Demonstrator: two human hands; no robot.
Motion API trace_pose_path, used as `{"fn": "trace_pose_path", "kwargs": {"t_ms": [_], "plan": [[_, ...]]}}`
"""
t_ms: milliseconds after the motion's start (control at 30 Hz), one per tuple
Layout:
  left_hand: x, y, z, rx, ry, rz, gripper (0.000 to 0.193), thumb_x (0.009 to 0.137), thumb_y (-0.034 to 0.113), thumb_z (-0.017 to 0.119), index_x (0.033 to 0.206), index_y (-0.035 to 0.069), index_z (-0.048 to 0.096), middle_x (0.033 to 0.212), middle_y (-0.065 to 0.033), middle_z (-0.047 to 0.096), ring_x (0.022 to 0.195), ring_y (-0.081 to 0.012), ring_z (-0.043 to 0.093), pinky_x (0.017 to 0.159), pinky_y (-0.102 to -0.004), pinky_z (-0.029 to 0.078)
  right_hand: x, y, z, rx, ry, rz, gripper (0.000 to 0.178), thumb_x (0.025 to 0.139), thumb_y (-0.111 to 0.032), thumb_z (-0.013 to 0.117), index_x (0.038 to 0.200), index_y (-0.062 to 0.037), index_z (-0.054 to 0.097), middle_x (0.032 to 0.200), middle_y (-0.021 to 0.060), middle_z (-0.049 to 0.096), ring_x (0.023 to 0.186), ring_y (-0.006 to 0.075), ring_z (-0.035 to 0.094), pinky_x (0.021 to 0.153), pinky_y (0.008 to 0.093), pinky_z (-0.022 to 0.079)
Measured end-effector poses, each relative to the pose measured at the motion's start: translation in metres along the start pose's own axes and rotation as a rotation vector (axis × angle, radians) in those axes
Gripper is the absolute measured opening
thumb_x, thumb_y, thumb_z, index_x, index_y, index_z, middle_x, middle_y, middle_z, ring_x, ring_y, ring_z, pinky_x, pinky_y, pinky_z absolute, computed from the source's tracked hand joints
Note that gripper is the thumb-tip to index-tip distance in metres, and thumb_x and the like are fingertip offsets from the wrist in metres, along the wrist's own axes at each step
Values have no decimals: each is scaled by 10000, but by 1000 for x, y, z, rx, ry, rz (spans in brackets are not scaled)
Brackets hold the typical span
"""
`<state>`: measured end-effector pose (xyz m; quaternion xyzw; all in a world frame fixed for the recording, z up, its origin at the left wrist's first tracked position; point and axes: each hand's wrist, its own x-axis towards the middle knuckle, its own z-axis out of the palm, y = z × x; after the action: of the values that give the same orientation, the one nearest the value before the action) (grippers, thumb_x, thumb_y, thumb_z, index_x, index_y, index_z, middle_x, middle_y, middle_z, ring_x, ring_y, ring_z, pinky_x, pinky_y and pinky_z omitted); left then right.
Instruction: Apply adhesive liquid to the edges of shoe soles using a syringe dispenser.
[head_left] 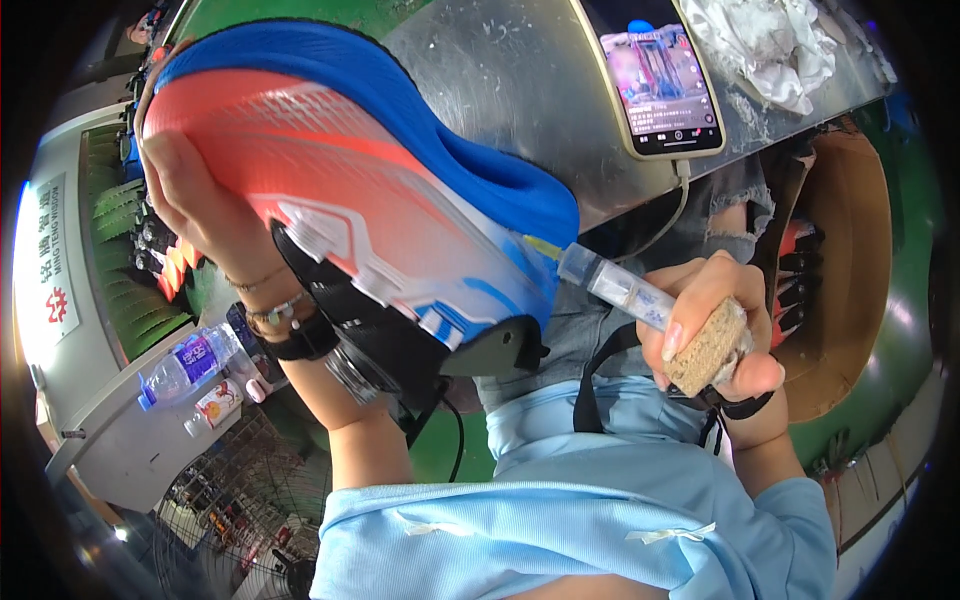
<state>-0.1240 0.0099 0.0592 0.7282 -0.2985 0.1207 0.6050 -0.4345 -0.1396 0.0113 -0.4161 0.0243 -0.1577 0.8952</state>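
scuffed metal table (480, 75) fills twelve to one o'clock, a phone (655, 85) on it. at eleven, i see the shoe (350, 190), left hand (205, 215) cupping its toe; at three, the right hand (715, 310) clasps a syringe (625, 290) plus tan block (705, 348), yellow tip (543, 247) near the blue sole (475, 165). that crowded grip could slip, i judge, streaking the upper (400, 235).

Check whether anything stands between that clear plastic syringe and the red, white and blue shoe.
Nothing visible. The clear plastic syringe, held in the right hand's fingers, points its thin yellow tip at the shoe; whether they touch is unclear.
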Motion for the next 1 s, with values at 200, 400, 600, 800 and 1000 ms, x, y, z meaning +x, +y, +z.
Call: {"fn": "trace_pose_path", "kwargs": {"t_ms": [200,400,600,800,1000], "plan": [[-1,-26,-6,-24,124,-45,361,904,277,470,1044,-43,561,975,-20,566,894,-79,503,802,-217,392,-12,-3,1,-95,159,112,627,719,-576,617,831,40,577,684,105,612,579,139,592,535,238,447],[-12,-41,-14,-31,72,-138,341,906,246,490,1045,-52,577,970,-34,596,886,-82,538,795,-212,414,-12,-2,0,-151,171,92,538,781,-493,583,869,37,562,708,95,602,602,130,589,543,240,451],[-37,-44,-20,86,-54,-171,346,892,255,519,1032,-56,581,961,-75,618,865,-109,585,774,-221,451,0,4,9,-6,209,12,396,840,-342,538,931,42,516,731,97,573,586,116,555,518,233,460],[-72,-18,-52,-77,18,-721,299,873,304,550,886,11,613,782,-36,619,628,-84,571,542,-190,448,23,11,21,-174,282,16,515,887,-464,408,896,48,465,706,123,523,501,179,542,457,270,451],[-141,30,-106,-8,-88,-952,298,895,286,519,782,17,580,686,6,564,572,-49,498,473,-189,386,30,13,30,-190,286,35,391,926,-333,349,884,32,483,620,114,537,512,158,542,496,249,440]]}}
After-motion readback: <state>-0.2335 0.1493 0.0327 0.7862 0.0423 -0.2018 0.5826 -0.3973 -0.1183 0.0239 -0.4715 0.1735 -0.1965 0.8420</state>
